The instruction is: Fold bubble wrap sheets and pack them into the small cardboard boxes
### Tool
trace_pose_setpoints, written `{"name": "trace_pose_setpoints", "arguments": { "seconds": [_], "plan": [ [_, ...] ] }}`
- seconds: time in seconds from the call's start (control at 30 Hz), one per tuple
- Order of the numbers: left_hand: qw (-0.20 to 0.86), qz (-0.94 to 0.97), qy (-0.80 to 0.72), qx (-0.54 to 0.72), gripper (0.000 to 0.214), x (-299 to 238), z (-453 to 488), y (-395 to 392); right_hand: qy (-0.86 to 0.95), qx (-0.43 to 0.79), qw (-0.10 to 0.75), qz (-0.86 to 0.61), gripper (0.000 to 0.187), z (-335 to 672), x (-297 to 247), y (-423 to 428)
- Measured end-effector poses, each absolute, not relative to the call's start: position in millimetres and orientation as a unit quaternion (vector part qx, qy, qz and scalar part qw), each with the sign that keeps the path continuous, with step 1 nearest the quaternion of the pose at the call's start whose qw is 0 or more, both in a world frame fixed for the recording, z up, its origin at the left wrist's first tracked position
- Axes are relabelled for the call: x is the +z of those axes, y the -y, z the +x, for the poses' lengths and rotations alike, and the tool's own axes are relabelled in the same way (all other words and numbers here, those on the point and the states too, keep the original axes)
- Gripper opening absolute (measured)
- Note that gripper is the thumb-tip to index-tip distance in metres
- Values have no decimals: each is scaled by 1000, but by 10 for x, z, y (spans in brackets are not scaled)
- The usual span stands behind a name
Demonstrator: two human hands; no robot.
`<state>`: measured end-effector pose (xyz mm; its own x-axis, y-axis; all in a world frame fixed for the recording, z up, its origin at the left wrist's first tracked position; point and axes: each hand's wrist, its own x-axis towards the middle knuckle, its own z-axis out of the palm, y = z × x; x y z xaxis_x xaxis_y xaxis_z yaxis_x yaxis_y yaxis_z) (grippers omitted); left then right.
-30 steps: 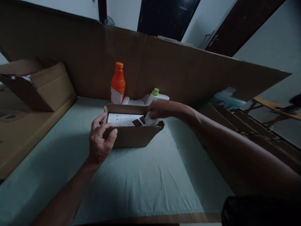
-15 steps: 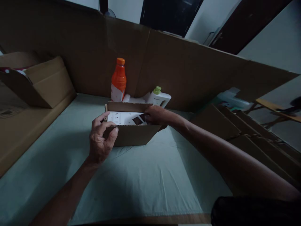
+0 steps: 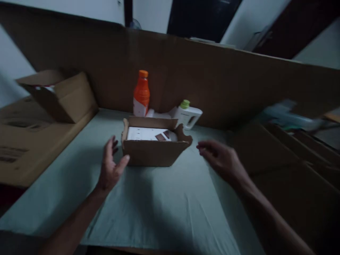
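Observation:
A small open cardboard box (image 3: 154, 153) stands on the pale green cloth (image 3: 159, 209) in the middle. Inside it lies a white printed carton (image 3: 148, 134) with dark patches. My left hand (image 3: 110, 166) is open just left of the box, fingers spread, thumb near its front corner. My right hand (image 3: 221, 159) hovers open to the right of the box, apart from it, holding nothing.
An orange bottle (image 3: 141, 94) and a white bottle with a green cap (image 3: 188, 115) stand behind the box against a tall cardboard wall (image 3: 212, 81). Another open cardboard box (image 3: 62, 95) sits at the left on flat cardboard. Folded cardboard sheets (image 3: 292, 159) lie at the right.
My left hand has let go of the box's front corner and opened. My right hand has come out of the box and pulled back to the right, empty. The view shifted slightly.

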<state>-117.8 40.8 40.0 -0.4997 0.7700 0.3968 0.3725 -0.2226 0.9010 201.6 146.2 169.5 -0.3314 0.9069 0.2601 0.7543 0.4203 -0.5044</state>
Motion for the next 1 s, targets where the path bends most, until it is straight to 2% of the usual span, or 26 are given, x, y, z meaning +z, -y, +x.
{"name": "trace_pose_setpoints", "arguments": {
  "seconds": [0.07, 0.13, 0.27, 0.43, 0.57, 0.67, 0.73, 0.8, 0.9, 1.0],
  "plan": [
    [223, 458, -608, 610, 83, 324, -1135, -383, 786, 241, 251, -511, 50, 1965, 1197, -1474],
    [263, 457, -603, 599, 80, 319, -1096, -424, 781, 293, 279, -476, 58, 1744, 820, -1534],
    [283, 432, -600, 611, 71, 481, -989, -596, 768, 317, 303, -467, 50, 1401, 665, -1645],
    [273, 480, -555, 622, 78, 708, -601, -557, 741, 283, 317, -520, 41, 1798, 839, -1434],
    [273, 440, -580, 629, 72, 615, -339, 73, 748, 272, 344, -498, 34, 1916, 841, -952],
    [280, 361, -626, 631, 59, 370, -376, 727, 779, 316, 318, -439, 27, 1723, 800, -770],
    [277, 324, -656, 623, 58, 217, -499, 1071, 792, 355, 300, -395, 28, 1606, 766, -759],
    [263, 316, -678, 610, 68, 139, -658, 1255, 800, 373, 290, -370, 32, 1563, 723, -787],
    [250, 343, -668, 611, 102, 191, -930, 1214, 794, 387, 282, -375, 47, 1599, 635, -842],
    [305, 401, -604, 618, 121, 326, -1168, 948, 773, 416, 282, -388, 59, 1607, 521, -877]
  ]
}}
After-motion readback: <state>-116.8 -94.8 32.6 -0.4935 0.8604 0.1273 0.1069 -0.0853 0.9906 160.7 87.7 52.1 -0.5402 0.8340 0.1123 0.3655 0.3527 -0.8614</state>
